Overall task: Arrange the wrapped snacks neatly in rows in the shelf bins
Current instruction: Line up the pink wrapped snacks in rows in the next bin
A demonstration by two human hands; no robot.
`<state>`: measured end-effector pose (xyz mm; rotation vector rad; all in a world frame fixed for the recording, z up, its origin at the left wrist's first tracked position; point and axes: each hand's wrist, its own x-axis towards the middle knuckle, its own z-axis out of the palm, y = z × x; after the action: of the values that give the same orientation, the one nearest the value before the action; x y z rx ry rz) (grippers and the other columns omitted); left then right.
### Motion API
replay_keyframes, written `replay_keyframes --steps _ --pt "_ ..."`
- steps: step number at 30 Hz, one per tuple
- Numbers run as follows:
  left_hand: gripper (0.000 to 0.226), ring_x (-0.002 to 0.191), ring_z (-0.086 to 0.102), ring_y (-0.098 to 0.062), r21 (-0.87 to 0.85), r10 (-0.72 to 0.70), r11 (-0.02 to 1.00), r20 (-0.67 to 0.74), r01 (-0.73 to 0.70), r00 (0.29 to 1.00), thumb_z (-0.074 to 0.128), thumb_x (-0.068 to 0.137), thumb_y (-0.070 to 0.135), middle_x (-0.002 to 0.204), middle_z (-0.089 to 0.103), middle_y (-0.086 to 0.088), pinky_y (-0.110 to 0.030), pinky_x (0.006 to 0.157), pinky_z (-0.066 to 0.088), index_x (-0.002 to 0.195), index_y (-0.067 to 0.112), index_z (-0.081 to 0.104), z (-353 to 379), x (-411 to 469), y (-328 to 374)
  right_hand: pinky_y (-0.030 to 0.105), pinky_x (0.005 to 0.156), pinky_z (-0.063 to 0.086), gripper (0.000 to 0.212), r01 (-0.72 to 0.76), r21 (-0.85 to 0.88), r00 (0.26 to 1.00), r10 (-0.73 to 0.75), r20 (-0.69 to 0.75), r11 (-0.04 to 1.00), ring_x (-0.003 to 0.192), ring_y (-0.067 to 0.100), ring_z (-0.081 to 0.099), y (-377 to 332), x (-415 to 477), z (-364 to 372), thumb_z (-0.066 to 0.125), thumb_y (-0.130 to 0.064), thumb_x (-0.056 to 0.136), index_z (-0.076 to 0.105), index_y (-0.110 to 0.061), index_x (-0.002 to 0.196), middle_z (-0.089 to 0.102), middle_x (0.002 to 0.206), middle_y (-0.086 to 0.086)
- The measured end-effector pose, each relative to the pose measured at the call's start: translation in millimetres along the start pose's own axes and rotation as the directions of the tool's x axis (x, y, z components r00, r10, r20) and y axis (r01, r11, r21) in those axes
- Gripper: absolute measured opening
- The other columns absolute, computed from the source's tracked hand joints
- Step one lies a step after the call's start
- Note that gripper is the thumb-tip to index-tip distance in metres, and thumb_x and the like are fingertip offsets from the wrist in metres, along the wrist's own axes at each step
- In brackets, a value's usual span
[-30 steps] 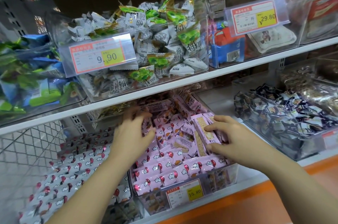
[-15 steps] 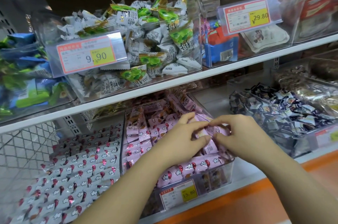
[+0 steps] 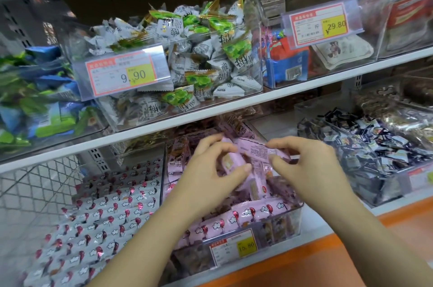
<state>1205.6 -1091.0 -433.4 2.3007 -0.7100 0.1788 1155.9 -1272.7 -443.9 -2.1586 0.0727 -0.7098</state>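
A clear bin (image 3: pixel 297 221) on the lower shelf holds several pink wrapped snacks (image 3: pixel 248 213), the front ones lined up in a row. Both hands hover over its middle. My left hand (image 3: pixel 210 176) grips a small bundle of pink snack bars (image 3: pixel 251 183) between thumb and fingers. My right hand (image 3: pixel 304 165) pinches the end of a pink snack (image 3: pixel 254 149) turned with its printed back up. The two hands nearly touch. Snacks below the hands are hidden.
Left of the pink bin lie several white wrapped snacks (image 3: pixel 100 216) in neat rows. A bin of dark small candies (image 3: pixel 365 143) stands to the right. The upper shelf edge (image 3: pixel 210 115) overhangs close above, carrying bins of green-white sweets (image 3: pixel 199 64) with price tags. An orange ledge (image 3: pixel 351 251) runs in front.
My left hand came from the bin's back left to the middle and met my right hand. Together they have lifted pink snacks a little above the pile.
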Motion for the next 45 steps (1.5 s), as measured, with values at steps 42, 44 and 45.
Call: replay_keyframes --steps 42,44,45 --pt "0.045 0.114 0.052 -0.021 0.673 -0.268 0.732 0.424 -0.103 0.865 0.054 0.09 0.047 0.127 0.055 0.002 -0.034 0.092 0.045 0.132 0.029 0.049 10.3 46.1 -20.9 0.019 0.064 0.035 0.024 0.102 -0.346 0.963 -0.005 0.268 0.933 0.082 0.006 0.048 20.3 -1.5 -16.1 0.06 -0.027 0.081 0.067 -0.03 0.104 0.056 0.102 -0.012" --pt "0.051 0.115 0.052 -0.022 0.677 -0.304 0.73 0.444 -0.093 0.843 0.058 0.088 0.048 0.128 0.055 0.0 -0.035 0.094 0.045 0.133 0.028 0.047 13.1 48.2 -24.0 0.02 0.069 0.035 0.025 0.089 -0.269 0.981 -0.038 0.188 0.959 0.079 0.006 0.048 20.5 0.0 -17.3 0.062 -0.021 0.081 0.068 -0.025 0.106 0.058 0.098 -0.009" --pt "0.05 0.116 0.051 -0.021 0.666 -0.296 0.741 0.44 -0.087 0.848 0.061 0.087 0.045 0.128 0.055 0.0 -0.035 0.094 0.044 0.132 0.028 0.048 13.2 48.5 -23.7 0.018 0.07 0.035 0.025 0.083 -0.235 0.988 -0.05 0.143 0.968 0.077 0.004 0.049 20.5 0.3 -18.3 0.063 -0.019 0.082 0.068 -0.024 0.106 0.057 0.097 -0.01"
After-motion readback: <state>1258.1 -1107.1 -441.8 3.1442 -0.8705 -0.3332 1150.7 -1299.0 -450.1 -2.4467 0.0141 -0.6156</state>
